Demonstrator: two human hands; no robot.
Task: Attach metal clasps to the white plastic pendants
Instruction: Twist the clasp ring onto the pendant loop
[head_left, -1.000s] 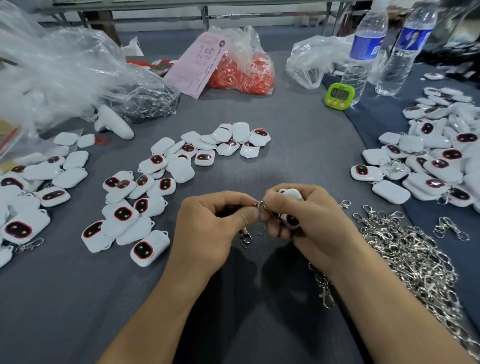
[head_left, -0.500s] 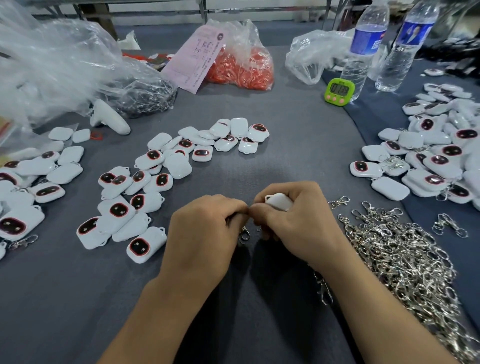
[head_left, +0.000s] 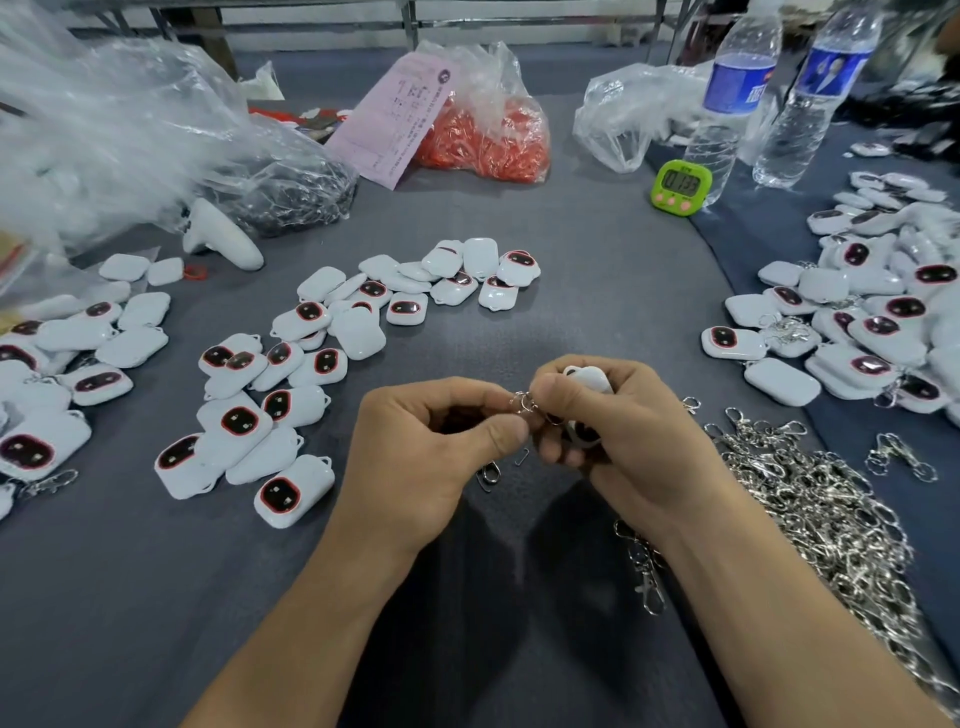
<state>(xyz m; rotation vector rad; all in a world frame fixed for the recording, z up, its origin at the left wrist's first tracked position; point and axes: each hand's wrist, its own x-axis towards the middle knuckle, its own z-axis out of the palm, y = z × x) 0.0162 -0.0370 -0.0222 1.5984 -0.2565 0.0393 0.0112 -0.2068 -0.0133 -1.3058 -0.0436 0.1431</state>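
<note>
fingertips (head_left: 501, 434) of the left hand (head_left: 415, 457) pinch a small metal clasp (head_left: 521, 403), whose ring meets the thumb of the right hand (head_left: 644, 441). the right fingers curl round a white plastic pendant (head_left: 589, 378), smooth and rounded, held against the clasp. a tangled heap of shiny clasps (head_left: 831, 519) lies just beside the right wrist on the grey cloth table (head_left: 597, 270). loose pendants (head_left: 249, 431) with dark, red-rimmed faces are scattered to the left. at the far edge a crinkled clear bag (head_left: 483, 73) holds orange pieces (head_left: 483, 140).

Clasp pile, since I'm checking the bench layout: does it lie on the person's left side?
No, the clasp pile lies to the right of the right hand.
</note>
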